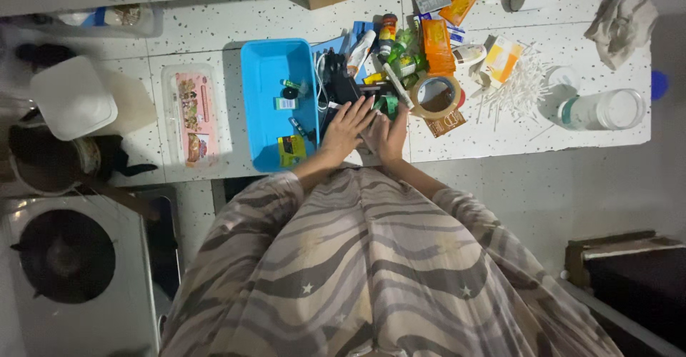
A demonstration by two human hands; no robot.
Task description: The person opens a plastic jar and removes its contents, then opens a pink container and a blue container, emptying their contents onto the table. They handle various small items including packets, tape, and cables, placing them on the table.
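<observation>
My left hand (347, 127) lies flat with fingers spread on a dark pile of cables and small items (339, 85), right beside a blue plastic tray (268, 78). My right hand (389, 134) rests next to it, its fingers reaching toward a green object (388, 104) near a roll of brown tape (436, 95). Neither hand visibly grips anything. The tray holds a few small items, among them a yellow-green packet (291, 150).
The speckled white counter (500, 125) carries orange packets (436, 45), scattered cotton swabs (520, 85), a clear jar on its side (607, 109), a crumpled cloth (622, 21) and a clear food box (191, 112). A white lid (71, 96) and a stove burner (66, 255) lie left.
</observation>
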